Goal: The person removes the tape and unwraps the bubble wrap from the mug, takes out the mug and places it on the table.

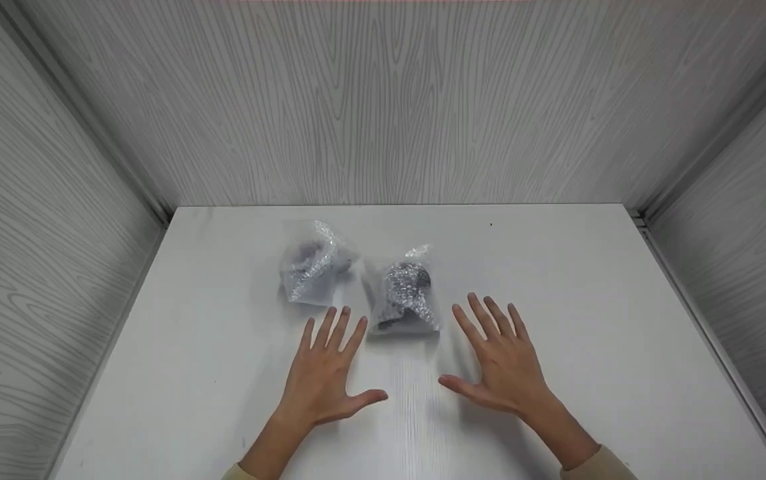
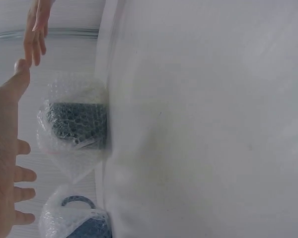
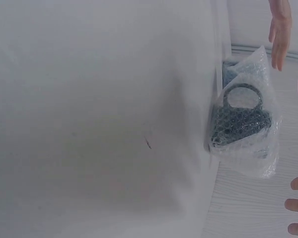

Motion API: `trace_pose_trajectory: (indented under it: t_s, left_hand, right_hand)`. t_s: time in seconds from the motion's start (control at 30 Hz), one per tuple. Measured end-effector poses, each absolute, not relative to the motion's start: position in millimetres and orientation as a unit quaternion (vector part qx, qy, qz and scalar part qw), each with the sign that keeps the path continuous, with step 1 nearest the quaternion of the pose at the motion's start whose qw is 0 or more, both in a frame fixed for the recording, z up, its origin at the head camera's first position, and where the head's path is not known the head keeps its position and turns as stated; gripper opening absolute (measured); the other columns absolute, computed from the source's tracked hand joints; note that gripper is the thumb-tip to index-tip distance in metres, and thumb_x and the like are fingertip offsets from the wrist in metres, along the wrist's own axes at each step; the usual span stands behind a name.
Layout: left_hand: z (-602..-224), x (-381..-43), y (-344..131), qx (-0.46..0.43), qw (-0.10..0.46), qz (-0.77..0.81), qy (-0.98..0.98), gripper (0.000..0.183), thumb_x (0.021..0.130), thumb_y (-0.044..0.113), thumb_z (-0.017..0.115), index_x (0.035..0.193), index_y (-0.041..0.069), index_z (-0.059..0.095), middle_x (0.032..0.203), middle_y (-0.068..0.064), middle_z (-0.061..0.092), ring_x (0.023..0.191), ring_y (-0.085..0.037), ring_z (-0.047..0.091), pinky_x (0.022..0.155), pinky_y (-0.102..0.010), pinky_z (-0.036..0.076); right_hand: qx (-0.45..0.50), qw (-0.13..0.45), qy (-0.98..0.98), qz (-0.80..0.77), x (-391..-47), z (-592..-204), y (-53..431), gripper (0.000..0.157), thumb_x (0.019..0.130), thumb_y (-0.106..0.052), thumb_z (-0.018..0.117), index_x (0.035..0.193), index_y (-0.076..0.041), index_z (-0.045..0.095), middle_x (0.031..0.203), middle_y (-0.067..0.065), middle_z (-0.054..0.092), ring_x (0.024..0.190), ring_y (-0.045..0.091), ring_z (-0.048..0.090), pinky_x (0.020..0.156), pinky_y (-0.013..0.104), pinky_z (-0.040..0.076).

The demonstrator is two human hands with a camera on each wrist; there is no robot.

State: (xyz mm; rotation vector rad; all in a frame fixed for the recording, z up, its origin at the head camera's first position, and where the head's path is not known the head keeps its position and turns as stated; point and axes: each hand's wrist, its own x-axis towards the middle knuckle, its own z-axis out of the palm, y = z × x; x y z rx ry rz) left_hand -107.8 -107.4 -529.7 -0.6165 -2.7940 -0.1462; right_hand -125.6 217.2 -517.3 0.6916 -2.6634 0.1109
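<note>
Two bubble-wrap bags lie side by side on the table. The left bag [image 1: 316, 267] encloses a bluish thing; in the left wrist view this blue mug-like item [image 2: 89, 228] has a dark loop. Inside the right bag [image 1: 408, 293] is a dark item [image 3: 238, 124] with a loop handle, looking like a mug. My left hand [image 1: 321, 380] is spread palm down, fingertips just in front of the two bags. To the right of the right bag, my right hand [image 1: 506, 370] is likewise spread, thumb pointing inward. Neither hand holds anything.
The white tabletop [image 1: 589, 280] ends at a wood-grain back panel [image 1: 383, 107]. Side panels rise at the left [image 1: 36, 233] and right [image 1: 743, 187]. A small dark speck [image 1: 491, 225] marks the table near its far edge.
</note>
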Motion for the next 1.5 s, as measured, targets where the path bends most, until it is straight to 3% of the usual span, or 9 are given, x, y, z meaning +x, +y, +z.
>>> trace_pose_trajectory:
  t_s: [0.27, 0.47, 0.83, 1.5]
  left_hand:
    - [-527.9, -125.2, -98.8, -0.223, 0.142, -0.053, -0.963, 0.115, 0.078, 0.089, 0.062, 0.164, 0.017, 0.039, 0.168, -0.016, 0.041, 0.158, -0.038, 0.038, 0.126, -0.062, 0.034]
    - [-527.2, -142.0, -93.5, -0.230, 0.156, -0.030, -0.960, 0.111, 0.082, 0.092, 0.053, 0.162, 0.016, 0.043, 0.166, -0.016, 0.046, 0.155, -0.038, 0.042, 0.124, -0.060, 0.038]
    - [-534.9, -163.7, -81.1, -0.234, 0.162, -0.032, -0.958, 0.108, 0.084, 0.087, 0.057, 0.163, 0.016, 0.038, 0.159, -0.017, 0.054, 0.151, -0.038, 0.048, 0.123, -0.059, 0.041]
    - [-544.1, -187.3, -76.0, -0.234, 0.227, 0.014, -0.945, 0.101, 0.085, 0.077, 0.068, 0.159, 0.014, 0.043, 0.144, -0.014, 0.064, 0.129, -0.034, 0.064, 0.103, -0.050, 0.058]
  right_hand:
    - [0.257, 0.181, -0.949, 0.035, -138.9, -515.0, 204.9, 0.106, 0.087, -0.091, 0.044, 0.166, -0.022, 0.033, 0.171, 0.011, 0.039, 0.154, 0.040, 0.044, 0.126, 0.065, 0.032]
    - [0.261, 0.182, -0.947, 0.033, -151.8, -515.4, 198.1, 0.104, 0.089, -0.090, 0.041, 0.167, -0.022, 0.030, 0.170, 0.013, 0.041, 0.151, 0.041, 0.047, 0.124, 0.064, 0.035]
    - [0.266, 0.191, -0.945, 0.012, -174.8, -521.8, 188.4, 0.102, 0.086, -0.081, 0.061, 0.165, -0.020, 0.036, 0.166, 0.013, 0.046, 0.148, 0.038, 0.050, 0.122, 0.059, 0.042]
    - [0.275, 0.226, -0.934, 0.004, -200.8, -535.3, 180.1, 0.098, 0.088, -0.075, 0.066, 0.163, -0.018, 0.039, 0.155, 0.017, 0.056, 0.136, 0.039, 0.060, 0.114, 0.057, 0.050]
